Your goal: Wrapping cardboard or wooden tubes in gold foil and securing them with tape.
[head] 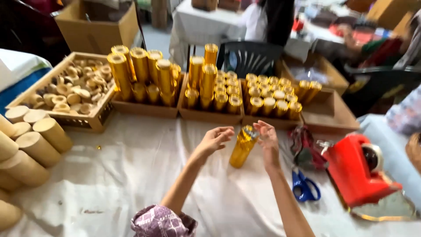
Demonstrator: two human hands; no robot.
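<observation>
- At the far left edge, plain brown cardboard tubes lie stacked on the white-covered tabletop.
- Behind them stands a shallow cardboard tray of small wooden rings.
- Along the back edge, low cardboard trays hold upright gold foil-wrapped tubes, some tall, some short.
- In front of these trays the white cloth is free, giving wide room around both forearms.
- The left hand has a spread grip, fingers curled, just beside the tube but not clearly touching it.
- The gold foil-wrapped cylinder stands tilted on the tabletop between the hands.
- The right hand has fingers open, against the tube's top.
- Blue-handled scissors lie near the right forearm.
- A red tape dispenser stands near the right edge.
</observation>
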